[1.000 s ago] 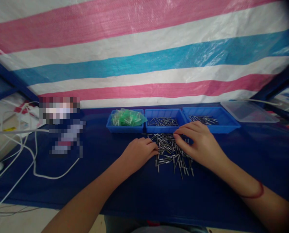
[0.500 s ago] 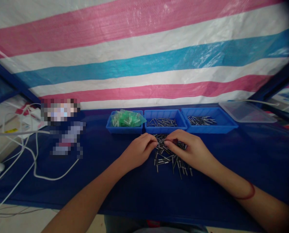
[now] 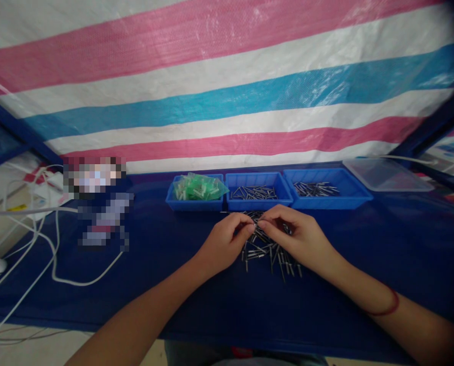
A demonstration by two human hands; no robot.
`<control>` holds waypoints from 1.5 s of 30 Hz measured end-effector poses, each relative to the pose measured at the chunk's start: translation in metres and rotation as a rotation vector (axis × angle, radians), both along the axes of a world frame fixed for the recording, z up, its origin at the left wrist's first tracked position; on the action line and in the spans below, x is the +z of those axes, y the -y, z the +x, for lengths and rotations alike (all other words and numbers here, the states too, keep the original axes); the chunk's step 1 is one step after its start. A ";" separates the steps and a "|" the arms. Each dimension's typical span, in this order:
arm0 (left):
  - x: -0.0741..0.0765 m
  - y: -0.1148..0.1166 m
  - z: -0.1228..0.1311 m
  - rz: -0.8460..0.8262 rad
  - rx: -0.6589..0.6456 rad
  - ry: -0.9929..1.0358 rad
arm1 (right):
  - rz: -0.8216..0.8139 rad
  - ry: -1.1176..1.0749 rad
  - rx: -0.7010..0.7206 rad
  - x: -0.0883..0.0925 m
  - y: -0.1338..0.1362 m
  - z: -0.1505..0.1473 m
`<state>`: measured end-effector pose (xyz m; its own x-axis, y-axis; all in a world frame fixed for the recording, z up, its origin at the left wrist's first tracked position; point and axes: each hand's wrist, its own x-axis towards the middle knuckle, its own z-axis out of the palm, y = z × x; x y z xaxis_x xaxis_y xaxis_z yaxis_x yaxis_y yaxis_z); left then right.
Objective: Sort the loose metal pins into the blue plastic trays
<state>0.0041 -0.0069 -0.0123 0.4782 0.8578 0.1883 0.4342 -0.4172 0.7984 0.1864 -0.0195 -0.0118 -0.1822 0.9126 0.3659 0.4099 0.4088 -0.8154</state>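
While metal pins (image 3: 258, 251) are seemingly being picked through, precision is being demanded

Narrow pinches are being formed by the left hand (image 3: 223, 241) and right hand (image 3: 306, 234); whether pins are being held cannot be told. Next, steady fingertips are probably being called for. The pins are being overhung by both, before 3 blue trays (image 3: 255, 204).

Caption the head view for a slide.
Left hand and right hand close together over loose rivets, before three blue bins.
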 end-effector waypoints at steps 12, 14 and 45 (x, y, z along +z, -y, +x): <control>0.002 0.002 0.000 0.056 -0.068 -0.003 | 0.140 0.072 0.006 0.000 0.004 -0.003; 0.002 0.003 0.001 0.042 -0.044 0.009 | 0.169 0.083 0.008 0.001 0.005 -0.003; 0.028 -0.001 -0.030 0.268 -0.130 -0.563 | 0.455 0.676 -0.671 0.008 -0.047 0.091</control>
